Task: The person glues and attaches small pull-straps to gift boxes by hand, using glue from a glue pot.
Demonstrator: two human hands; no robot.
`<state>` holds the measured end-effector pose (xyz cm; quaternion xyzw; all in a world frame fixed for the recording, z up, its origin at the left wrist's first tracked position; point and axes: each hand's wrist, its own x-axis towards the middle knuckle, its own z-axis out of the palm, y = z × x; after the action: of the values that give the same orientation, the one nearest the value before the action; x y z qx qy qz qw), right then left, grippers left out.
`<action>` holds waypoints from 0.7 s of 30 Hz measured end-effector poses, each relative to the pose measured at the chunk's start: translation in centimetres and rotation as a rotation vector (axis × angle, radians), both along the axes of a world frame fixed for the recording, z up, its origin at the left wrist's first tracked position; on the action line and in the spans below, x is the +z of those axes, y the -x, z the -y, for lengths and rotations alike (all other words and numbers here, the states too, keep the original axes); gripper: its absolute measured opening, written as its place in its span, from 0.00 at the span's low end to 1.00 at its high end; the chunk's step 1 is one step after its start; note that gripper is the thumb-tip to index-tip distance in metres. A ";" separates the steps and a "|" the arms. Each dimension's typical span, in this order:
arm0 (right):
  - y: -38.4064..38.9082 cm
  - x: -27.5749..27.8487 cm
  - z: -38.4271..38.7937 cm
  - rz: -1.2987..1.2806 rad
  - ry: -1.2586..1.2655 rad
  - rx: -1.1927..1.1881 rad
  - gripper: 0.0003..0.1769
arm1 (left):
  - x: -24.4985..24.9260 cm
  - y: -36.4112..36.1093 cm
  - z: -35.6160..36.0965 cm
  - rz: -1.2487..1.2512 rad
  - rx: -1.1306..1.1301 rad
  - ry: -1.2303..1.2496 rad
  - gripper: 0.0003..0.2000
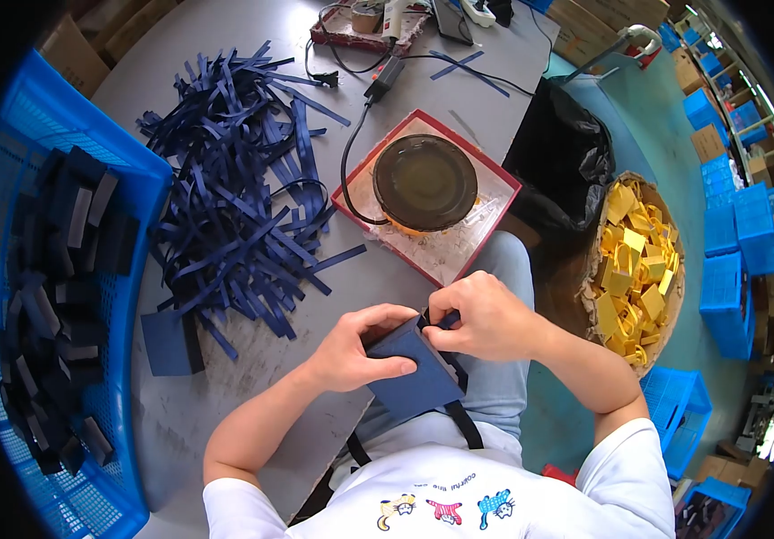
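My left hand (357,349) is closed around a dark blue box (415,382), thumb across its top face, just above my lap. At the box's upper right edge, the fingers of my right hand (479,314) pinch a short dark strip that looks like ribbon; most of it is hidden by the fingers. A large tangled pile of dark blue ribbons (234,189) lies on the grey table (252,395) beyond my left hand. Another dark blue box (171,343) stands on the table to the left, by the pile.
A round pot of brownish liquid (425,182) sits in a red-rimmed tray (378,216), with a power cable beside it. On the left, a blue crate (140,359) holds several dark boxes. To the right are a black bag (566,148) and a carton of yellow pieces (625,260).
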<state>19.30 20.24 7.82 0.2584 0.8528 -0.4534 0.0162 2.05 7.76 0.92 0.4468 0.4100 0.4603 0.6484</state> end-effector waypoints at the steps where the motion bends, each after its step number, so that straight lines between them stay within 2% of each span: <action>1: -0.1 -0.1 -0.3 -0.011 0.016 0.007 0.11 | -0.1 0.0 0.0 0.017 0.016 0.032 0.27; 3: -0.8 -0.4 -1.2 -0.389 0.010 -0.085 0.13 | 0.5 0.6 -0.1 0.052 0.025 0.007 0.27; 4: -1.6 -0.1 -1.1 -0.430 0.029 -0.238 0.11 | 0.6 0.8 -0.2 0.091 0.039 -0.019 0.27; 5: -2.6 -1.2 -1.0 -0.499 0.199 -0.439 0.07 | 0.6 0.9 -0.2 0.091 0.045 -0.018 0.27; 6: -3.0 -1.4 -0.5 -0.601 0.293 -0.640 0.07 | 0.5 1.0 -0.2 0.097 0.061 -0.030 0.27; 7: -3.6 -0.9 -0.1 -0.473 0.296 -0.719 0.13 | 0.4 1.0 -0.3 0.101 0.073 -0.044 0.27; 9: -4.2 -2.6 1.6 -0.373 0.374 -0.635 0.18 | 0.6 0.9 -0.3 0.081 0.079 -0.050 0.27; 10: -4.2 -2.7 2.3 -0.231 0.526 -0.605 0.19 | 0.7 0.8 -0.3 0.062 0.083 -0.053 0.27; 12: -3.3 -2.9 3.3 -0.195 0.796 -0.622 0.21 | 0.6 0.5 -0.2 0.062 0.087 -0.056 0.27; 13: -3.1 -3.1 3.6 -0.216 0.806 -0.706 0.18 | 0.5 0.4 -0.1 0.063 0.097 -0.059 0.27; 14: -3.2 -3.2 3.6 -0.220 0.808 -0.707 0.18 | 0.5 0.4 -0.1 0.059 0.094 -0.059 0.27; 16: -3.4 -3.3 3.6 -0.436 0.087 -0.652 0.13 | 0.4 0.4 -0.2 0.032 0.066 -0.049 0.28; 17: -3.7 -2.7 3.1 -0.456 0.071 -0.658 0.08 | 0.4 0.5 -0.2 0.031 0.061 -0.050 0.28; 20: -4.1 -0.9 0.7 -0.443 0.108 -0.463 0.05 | 0.2 0.8 -0.2 0.066 -0.035 -0.018 0.28; 21: -4.1 -0.9 0.2 -0.444 0.106 -0.465 0.05 | 0.1 0.8 -0.1 0.094 -0.050 0.013 0.28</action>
<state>23.36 20.01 6.91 0.3398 0.7290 -0.5339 -0.2610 1.30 7.90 1.01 0.4306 0.3707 0.4616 0.6812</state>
